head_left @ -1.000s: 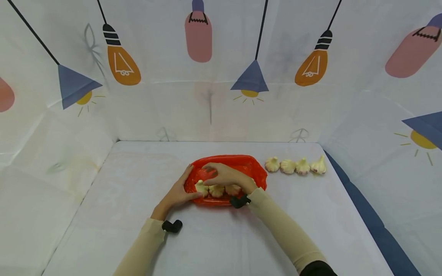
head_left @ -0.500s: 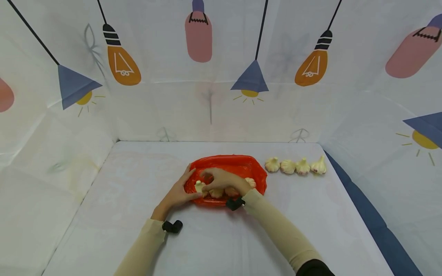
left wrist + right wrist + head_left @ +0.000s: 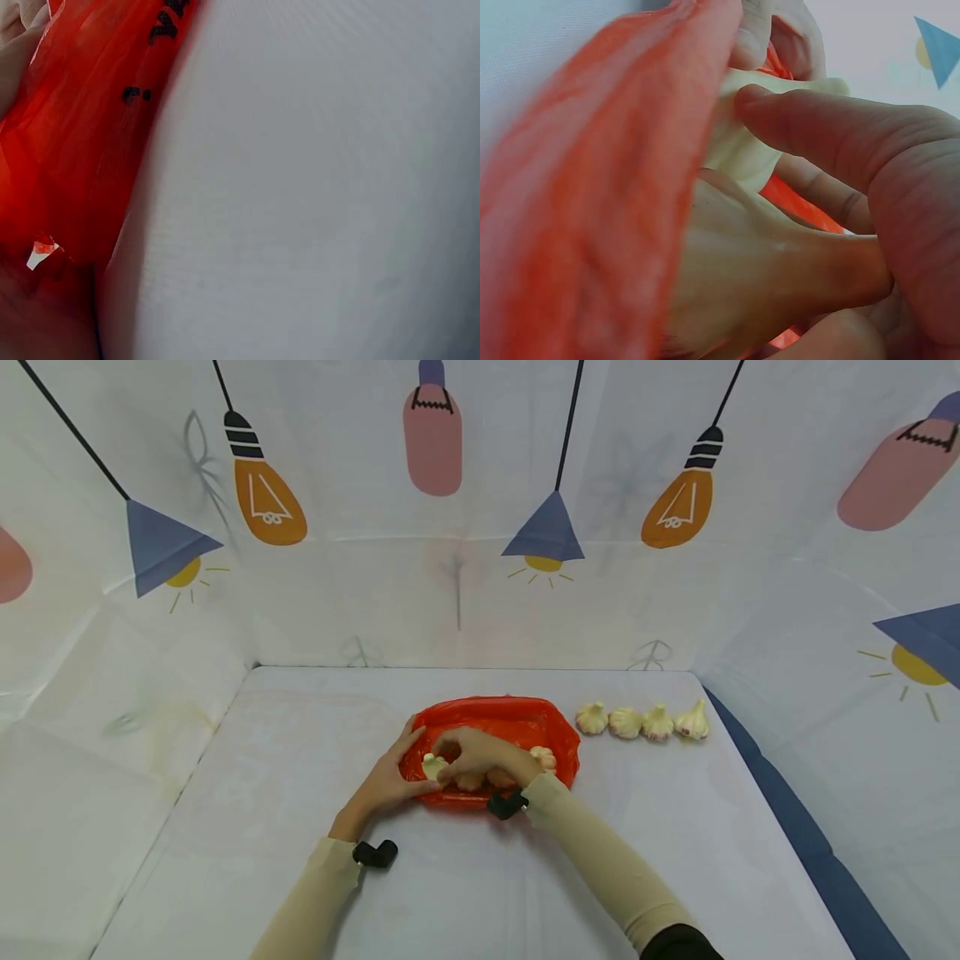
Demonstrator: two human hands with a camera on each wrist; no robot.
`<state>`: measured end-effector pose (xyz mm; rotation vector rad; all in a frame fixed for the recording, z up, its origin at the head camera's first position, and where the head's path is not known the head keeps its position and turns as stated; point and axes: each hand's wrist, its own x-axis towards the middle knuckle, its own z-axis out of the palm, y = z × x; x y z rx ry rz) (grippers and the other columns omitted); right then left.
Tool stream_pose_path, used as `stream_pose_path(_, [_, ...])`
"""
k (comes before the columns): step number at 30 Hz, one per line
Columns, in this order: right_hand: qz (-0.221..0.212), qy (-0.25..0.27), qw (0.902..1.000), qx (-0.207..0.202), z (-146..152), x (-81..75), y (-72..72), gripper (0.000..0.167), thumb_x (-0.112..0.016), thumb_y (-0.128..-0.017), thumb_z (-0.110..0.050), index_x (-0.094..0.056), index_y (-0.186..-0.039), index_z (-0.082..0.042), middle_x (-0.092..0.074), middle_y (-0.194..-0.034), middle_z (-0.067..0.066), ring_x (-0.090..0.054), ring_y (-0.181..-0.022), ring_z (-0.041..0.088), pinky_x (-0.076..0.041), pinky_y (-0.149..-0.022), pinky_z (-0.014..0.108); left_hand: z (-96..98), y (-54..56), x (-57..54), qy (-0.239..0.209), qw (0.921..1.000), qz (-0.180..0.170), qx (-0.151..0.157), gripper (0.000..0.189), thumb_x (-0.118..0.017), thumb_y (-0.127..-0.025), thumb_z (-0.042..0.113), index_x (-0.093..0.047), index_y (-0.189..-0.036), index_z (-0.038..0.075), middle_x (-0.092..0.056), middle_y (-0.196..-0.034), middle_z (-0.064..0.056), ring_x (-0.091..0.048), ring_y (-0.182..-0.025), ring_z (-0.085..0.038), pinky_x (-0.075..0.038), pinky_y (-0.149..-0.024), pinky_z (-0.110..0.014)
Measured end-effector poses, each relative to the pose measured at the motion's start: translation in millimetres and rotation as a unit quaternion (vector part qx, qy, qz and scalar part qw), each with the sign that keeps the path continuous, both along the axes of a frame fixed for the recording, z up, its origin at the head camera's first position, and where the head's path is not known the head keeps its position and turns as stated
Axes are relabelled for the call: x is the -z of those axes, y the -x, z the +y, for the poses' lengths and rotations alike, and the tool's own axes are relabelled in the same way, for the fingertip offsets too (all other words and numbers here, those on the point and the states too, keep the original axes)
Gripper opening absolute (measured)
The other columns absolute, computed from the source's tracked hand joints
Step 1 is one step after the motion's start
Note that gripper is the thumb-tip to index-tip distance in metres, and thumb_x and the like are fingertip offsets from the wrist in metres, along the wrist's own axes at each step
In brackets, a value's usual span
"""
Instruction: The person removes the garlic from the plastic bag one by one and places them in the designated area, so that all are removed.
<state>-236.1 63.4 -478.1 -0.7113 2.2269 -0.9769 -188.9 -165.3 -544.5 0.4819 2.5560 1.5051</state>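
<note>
A tray wrapped in red plastic (image 3: 517,714) lies mid-table, with several garlic bulbs along its near side. My left hand (image 3: 386,781) grips its left end, thumb over the near rim and fingers spread along the left rim. Inside the tray, my right hand (image 3: 483,752) pinches the leftmost garlic bulb (image 3: 432,766). In the right wrist view, the thumb (image 3: 810,124) presses on that pale bulb (image 3: 739,146); a browner bulb (image 3: 757,262) sits closer to the camera. At the tray's right end another bulb (image 3: 543,758) shows. My right hand partly covers the middle bulbs.
Several garlic bulbs (image 3: 626,722) stand in a row on the white table (image 3: 450,893), right of the tray. White sheets (image 3: 360,602) printed with lamps and light bulbs hang behind and at both sides. Black wrist cameras (image 3: 375,853) stick out from both wrists.
My right hand has come lower and slightly left, its fingertips closing on the leftmost garlic bulb. The bulb at the tray's right end is now more exposed. My left hand stays in place.
</note>
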Motion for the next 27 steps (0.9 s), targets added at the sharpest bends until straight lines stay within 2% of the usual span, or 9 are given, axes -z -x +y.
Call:
stream_pose_path(4, [-0.003, 0.006, 1.0, 0.005, 1.1, 1.5, -0.4, 0.032, -0.081, -0.09, -0.029, -0.07, -0.118, -0.02, -0.067, -0.114, -0.006, -0.063, -0.096, 0.015, -0.057, -0.086, 0.03, 1.9, -0.6, 1.6, -0.01, 0.9998, 0.011, -0.016, 0.107, -0.09, -0.078, 0.043, -0.031, -0.163, 0.017, -0.01, -0.174, 0.006, -0.015, -0.16, -0.028, -0.02, -0.126, -0.061])
stream_pose_path(10, [-0.008, 0.004, 1.0, -0.001, 2.4, 0.9, -0.2, 0.035, -0.079, -0.091, -0.028, -0.068, -0.123, -0.018, -0.066, -0.115, -0.006, -0.064, -0.089, 0.014, -0.056, -0.086, 0.029, 6.1, -3.3, 0.9, -0.016, 0.9994, 0.004, -0.029, 0.105, -0.09, -0.078, 0.046, -0.033, -0.163, 0.019, -0.013, -0.173, 0.009, -0.016, -0.16, -0.029, -0.021, -0.125, -0.063])
stream_pose_path(14, [-0.005, 0.002, 0.9999, -0.011, 1.1, -0.2, 0.6, 0.035, -0.082, -0.088, -0.03, -0.068, -0.12, -0.022, -0.066, -0.113, -0.007, -0.063, -0.095, 0.014, -0.055, -0.085, 0.029, 5.6, -2.8, 0.8, -0.036, 0.9987, -0.003, -0.036, 0.103, -0.09, -0.078, 0.041, -0.035, -0.162, 0.019, -0.015, -0.173, 0.009, -0.014, -0.16, -0.029, -0.019, -0.125, -0.062])
stream_pose_path(18, [0.01, 0.001, 0.9998, -0.018, -0.4, 0.7, 1.9, 0.036, -0.084, -0.086, -0.031, -0.068, -0.117, -0.024, -0.066, -0.111, -0.01, -0.06, -0.103, 0.014, -0.055, -0.086, 0.028, 2.1, -0.7, 1.5, -0.052, 0.9978, -0.022, -0.034, 0.102, -0.091, -0.077, 0.038, -0.036, -0.161, 0.019, -0.017, -0.173, 0.011, -0.013, -0.161, -0.027, -0.018, -0.126, -0.062])
stream_pose_path(22, [0.0, 0.008, 0.9999, -0.009, 0.4, 1.0, 2.0, 0.038, -0.085, -0.086, -0.032, -0.069, -0.12, -0.024, -0.067, -0.115, -0.009, -0.061, -0.104, 0.015, -0.056, -0.087, 0.029, -0.7, 0.2, 2.3, -0.059, 0.9975, -0.026, -0.03, 0.096, -0.091, -0.078, 0.035, -0.042, -0.159, 0.02, -0.017, -0.172, 0.011, -0.013, -0.161, -0.026, -0.017, -0.126, -0.063])
stream_pose_path(24, [-0.005, 0.013, 0.9999, -0.004, 1.2, 1.1, 2.0, 0.04, -0.084, -0.086, -0.032, -0.068, -0.122, -0.023, -0.067, -0.117, -0.008, -0.061, -0.104, 0.014, -0.055, -0.088, 0.029, -1.2, -0.2, 3.1, -0.062, 0.9973, -0.026, -0.03, 0.093, -0.091, -0.078, 0.035, -0.044, -0.157, 0.021, -0.017, -0.172, 0.011, -0.012, -0.161, -0.026, -0.017, -0.126, -0.063])
stream_pose_path(27, [-0.02, 0.02, 0.9996, 0.0, 1.7, 2.5, 1.5, 0.042, -0.084, -0.087, -0.03, -0.068, -0.124, -0.021, -0.066, -0.12, -0.005, -0.066, -0.094, 0.015, -0.057, -0.084, 0.028, -1.5, -0.5, 4.9, -0.061, 0.9975, -0.021, -0.029, 0.091, -0.091, -0.078, 0.036, -0.046, -0.156, 0.022, -0.017, -0.172, 0.012, -0.012, -0.161, -0.024, -0.015, -0.126, -0.063])
